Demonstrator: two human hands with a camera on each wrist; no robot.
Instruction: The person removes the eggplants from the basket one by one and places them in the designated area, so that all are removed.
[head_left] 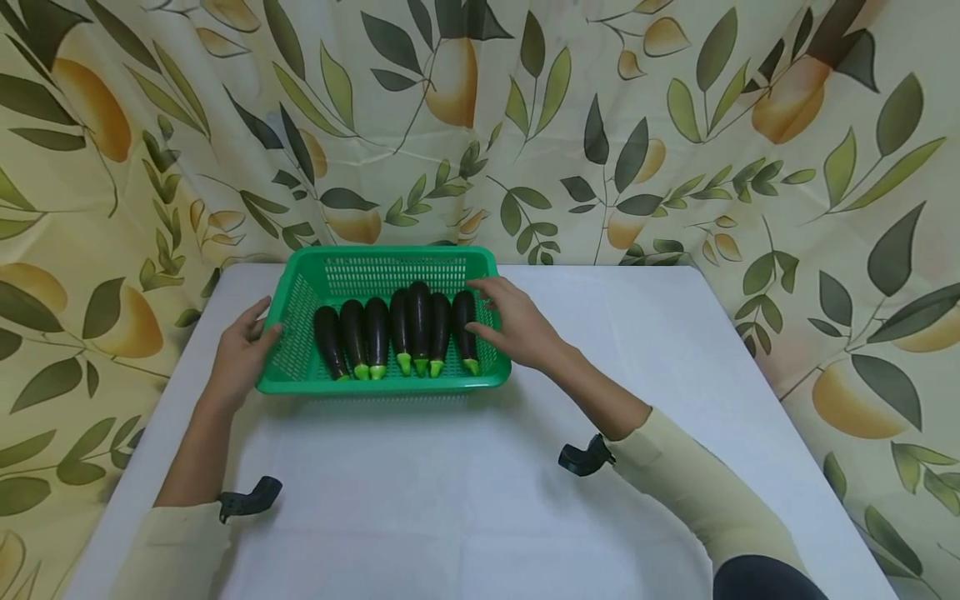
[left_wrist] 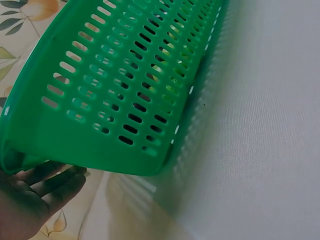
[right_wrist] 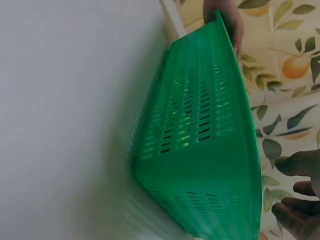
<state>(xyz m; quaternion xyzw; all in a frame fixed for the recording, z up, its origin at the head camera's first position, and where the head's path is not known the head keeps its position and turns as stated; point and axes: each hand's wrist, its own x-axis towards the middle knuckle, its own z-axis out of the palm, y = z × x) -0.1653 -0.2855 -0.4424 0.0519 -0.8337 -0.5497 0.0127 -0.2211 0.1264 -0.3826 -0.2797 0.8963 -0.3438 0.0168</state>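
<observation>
A green plastic basket [head_left: 382,388] with slotted walls stands on the table, holding several dark purple eggplants [head_left: 377,327] side by side, green stem ends toward me. My left hand [head_left: 242,350] holds the basket's left end by the rim. In the left wrist view, that hand's fingers [left_wrist: 65,186] lie below the rim; its thumb is hidden there. Over the right rim reaches my right hand [head_left: 519,323], thumb and fingers spread apart. Its thumb tip appears at the rightmost eggplant [head_left: 465,325]; contact cannot be told. The right wrist view shows the right hand [right_wrist: 302,195] just beyond the rim.
A white cloth [head_left: 420,500] covers the table. Behind it hangs a curtain [head_left: 585,125] with printed leaves and fruit. Dark camera mounts [head_left: 251,498] sit at both wrists.
</observation>
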